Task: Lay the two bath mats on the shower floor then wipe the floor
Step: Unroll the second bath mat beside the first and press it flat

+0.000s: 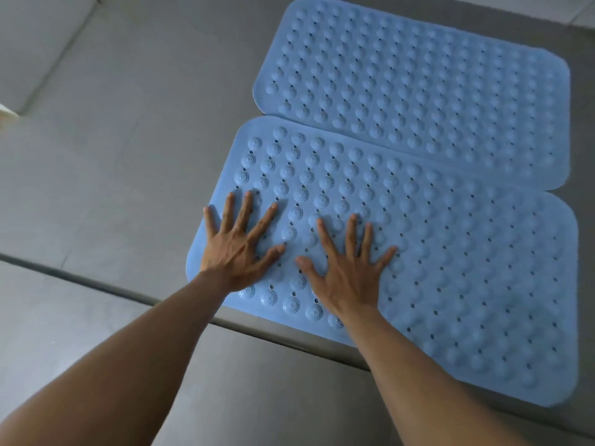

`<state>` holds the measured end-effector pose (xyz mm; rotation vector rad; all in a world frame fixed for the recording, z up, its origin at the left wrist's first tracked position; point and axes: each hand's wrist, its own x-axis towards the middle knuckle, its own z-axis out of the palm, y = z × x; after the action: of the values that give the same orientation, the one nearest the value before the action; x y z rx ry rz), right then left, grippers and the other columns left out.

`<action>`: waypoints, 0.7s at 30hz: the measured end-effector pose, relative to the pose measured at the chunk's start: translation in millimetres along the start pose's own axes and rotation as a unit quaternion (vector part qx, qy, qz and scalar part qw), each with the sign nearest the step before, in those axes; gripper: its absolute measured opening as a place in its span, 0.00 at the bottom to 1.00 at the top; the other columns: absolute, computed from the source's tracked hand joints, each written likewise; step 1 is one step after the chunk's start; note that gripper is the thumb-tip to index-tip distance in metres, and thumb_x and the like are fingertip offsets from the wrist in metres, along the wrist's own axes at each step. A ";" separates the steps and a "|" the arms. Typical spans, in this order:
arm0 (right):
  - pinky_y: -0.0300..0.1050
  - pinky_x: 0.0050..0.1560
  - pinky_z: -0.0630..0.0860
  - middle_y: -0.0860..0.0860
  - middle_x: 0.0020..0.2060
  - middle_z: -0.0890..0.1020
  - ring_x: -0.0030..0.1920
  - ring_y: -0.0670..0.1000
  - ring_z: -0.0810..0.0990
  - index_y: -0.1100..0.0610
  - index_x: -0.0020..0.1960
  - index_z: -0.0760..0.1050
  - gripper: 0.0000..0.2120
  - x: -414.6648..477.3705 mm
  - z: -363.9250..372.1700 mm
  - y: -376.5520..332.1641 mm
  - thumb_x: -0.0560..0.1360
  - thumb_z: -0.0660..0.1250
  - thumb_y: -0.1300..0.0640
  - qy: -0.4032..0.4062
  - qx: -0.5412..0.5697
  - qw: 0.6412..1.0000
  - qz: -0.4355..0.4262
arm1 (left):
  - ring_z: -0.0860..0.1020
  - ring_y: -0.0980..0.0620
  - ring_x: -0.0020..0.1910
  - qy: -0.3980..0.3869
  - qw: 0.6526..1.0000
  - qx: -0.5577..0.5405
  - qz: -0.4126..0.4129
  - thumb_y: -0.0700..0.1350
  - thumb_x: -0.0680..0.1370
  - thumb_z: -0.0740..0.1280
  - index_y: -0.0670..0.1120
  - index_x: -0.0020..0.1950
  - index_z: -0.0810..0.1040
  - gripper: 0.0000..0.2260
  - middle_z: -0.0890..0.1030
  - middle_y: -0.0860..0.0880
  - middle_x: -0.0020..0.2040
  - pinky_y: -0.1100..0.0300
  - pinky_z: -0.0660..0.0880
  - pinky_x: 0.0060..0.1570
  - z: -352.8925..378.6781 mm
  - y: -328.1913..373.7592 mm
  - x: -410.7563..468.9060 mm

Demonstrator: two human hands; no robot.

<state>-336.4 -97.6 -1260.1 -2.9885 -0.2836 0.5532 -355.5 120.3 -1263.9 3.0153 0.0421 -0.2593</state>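
Note:
Two blue rubber bath mats with raised round bumps and small holes lie flat on the grey shower floor [135,130]. The far mat [425,85] sits at the upper right. The near mat [467,268] lies just below it, their long edges touching. My left hand [241,246] presses flat on the near mat's left end with fingers spread. My right hand [347,268] lies flat beside it, fingers spread as well. Neither hand holds anything.
A dark grout line or low step edge [96,281] runs across the floor under my forearms and the near mat's lower left corner. Lighter tiles [35,43] show at the upper left, and a pale object [6,115] peeks in at the left edge.

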 end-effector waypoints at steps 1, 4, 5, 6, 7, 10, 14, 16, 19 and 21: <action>0.80 0.66 0.36 0.54 0.80 0.34 0.79 0.62 0.33 0.32 0.76 0.31 0.36 0.1 -0.1 -0.2 0.73 0.37 0.21 -0.002 0.000 1.000 -0.001 | 0.45 0.37 0.80 0.001 1.000 0.003 0.000 0.72 0.78 0.47 0.65 0.79 0.37 0.34 0.46 0.46 0.82 0.30 0.47 0.71 0.6 -0.7 0.1; 0.80 0.66 0.35 0.54 0.79 0.34 0.79 0.62 0.33 0.32 0.76 0.30 0.35 0.7 -1.8 0.0 0.73 0.37 0.22 -0.006 -0.004 1.000 -0.001 | 0.44 0.38 0.80 -0.004 1.000 -0.002 -0.005 0.73 0.77 0.48 0.65 0.79 0.39 0.34 0.46 0.46 0.82 0.29 0.46 0.71 2.8 -0.8 2.4; 0.80 0.66 0.35 0.54 0.79 0.33 0.78 0.62 0.32 0.32 0.76 0.30 0.35 0.8 -2.7 -0.2 0.74 0.36 0.22 -0.009 -0.004 1.000 -0.001 | 0.44 0.37 0.80 -0.007 1.000 -0.001 -0.005 0.73 0.77 0.48 0.65 0.79 0.39 0.34 0.46 0.46 0.82 0.29 0.45 0.71 2.5 -0.5 2.8; 0.80 0.66 0.35 0.54 0.79 0.33 0.78 0.62 0.32 0.32 0.76 0.30 0.35 1.0 -3.7 -0.6 0.74 0.36 0.23 -0.011 -0.002 1.000 -0.003 | 0.43 0.37 0.80 -0.010 1.000 0.003 -0.005 0.73 0.77 0.48 0.65 0.79 0.39 0.34 0.46 0.46 0.82 0.29 0.45 0.71 1.7 -0.4 3.5; 0.80 0.66 0.35 0.54 0.79 0.33 0.78 0.62 0.32 0.32 0.76 0.30 0.35 0.9 -4.9 -1.0 0.74 0.36 0.23 -0.014 0.000 1.000 -0.004 | 0.43 0.37 0.80 -0.016 1.000 0.006 -0.006 0.73 0.77 0.47 0.65 0.79 0.39 0.34 0.45 0.46 0.82 0.28 0.44 0.71 0.5 -0.5 3.9; 0.80 0.66 0.34 0.54 0.79 0.33 0.78 0.62 0.31 0.33 0.76 0.29 0.34 1.2 -6.8 0.3 0.74 0.35 0.23 -0.022 0.001 1.000 -0.009 | 0.40 0.37 0.80 -0.033 0.999 0.015 -0.007 0.73 0.77 0.44 0.64 0.79 0.36 0.34 0.42 0.46 0.82 0.28 0.44 0.70 -1.3 -0.8 3.9; 0.79 0.66 0.31 0.53 0.78 0.31 0.77 0.59 0.28 0.35 0.76 0.27 0.33 0.5 -8.8 6.9 0.76 0.36 0.27 -0.033 0.032 0.998 -0.032 | 0.42 0.36 0.79 -0.049 0.998 0.034 -0.009 0.73 0.75 0.43 0.62 0.80 0.41 0.35 0.45 0.45 0.82 0.26 0.46 0.69 -6.1 1.3 5.5; 0.76 0.69 0.30 0.53 0.79 0.32 0.78 0.57 0.31 0.39 0.77 0.28 0.33 -1.0 -11.7 13.6 0.79 0.39 0.31 -0.033 0.075 0.996 -0.041 | 0.43 0.35 0.79 -0.053 0.998 0.029 -0.018 0.73 0.76 0.44 0.62 0.80 0.45 0.35 0.46 0.44 0.81 0.24 0.42 0.69 -10.0 6.8 6.5; 0.69 0.75 0.35 0.55 0.80 0.37 0.80 0.56 0.38 0.44 0.81 0.35 0.32 -11.3 -15.8 34.8 0.82 0.46 0.39 -0.011 0.148 0.986 -0.070 | 0.41 0.36 0.79 -0.032 0.999 0.038 -0.020 0.69 0.78 0.44 0.61 0.81 0.47 0.32 0.45 0.42 0.82 0.25 0.38 0.69 -10.7 30.0 2.5; 0.67 0.77 0.41 0.55 0.81 0.40 0.81 0.56 0.41 0.46 0.82 0.39 0.32 -19.7 -19.1 61.6 0.83 0.49 0.43 0.009 0.153 0.985 -0.081 | 0.39 0.38 0.80 -0.019 0.999 0.040 0.008 0.66 0.79 0.44 0.60 0.81 0.47 0.31 0.42 0.42 0.82 0.27 0.37 0.70 -8.4 58.6 2.4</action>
<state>-337.3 -162.8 -1242.9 -2.6448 -0.3961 0.5010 -349.4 63.2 -1249.5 3.0870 0.0042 -0.3228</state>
